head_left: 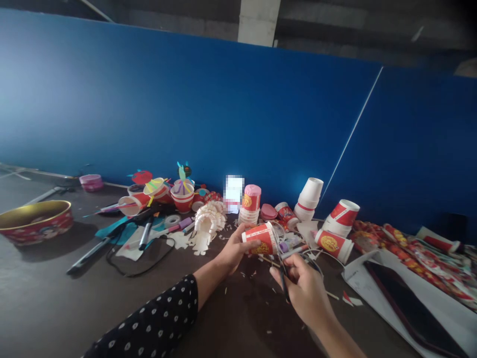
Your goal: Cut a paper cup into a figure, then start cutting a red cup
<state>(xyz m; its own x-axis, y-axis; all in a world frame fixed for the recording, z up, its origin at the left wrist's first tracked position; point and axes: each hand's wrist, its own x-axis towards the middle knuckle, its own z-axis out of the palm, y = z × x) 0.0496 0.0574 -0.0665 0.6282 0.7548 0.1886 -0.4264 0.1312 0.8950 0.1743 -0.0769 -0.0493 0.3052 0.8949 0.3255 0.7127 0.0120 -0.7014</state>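
Observation:
My left hand [231, 254] is wrapped round a red and white paper cup [257, 237] with a yellow print, held on its side above the dark table. My right hand [303, 286] is closed on the dark handles of a pair of scissors [283, 281]. The blades reach up to the cup's rim at its right end; whether they are cutting into it I cannot tell. Just behind the hands lie a purple-capped marker [285, 247] and a loose white cord. Small paper scraps are scattered on the table below.
Stacked paper cups [308, 199] and a pink-topped cup stack [252, 204] stand by the blue partition [186, 99]. A phone [413, 308] on white card lies at right. At left are a red tin [40, 226], decorated cups [182, 201], pens and a white paper construction [208, 221].

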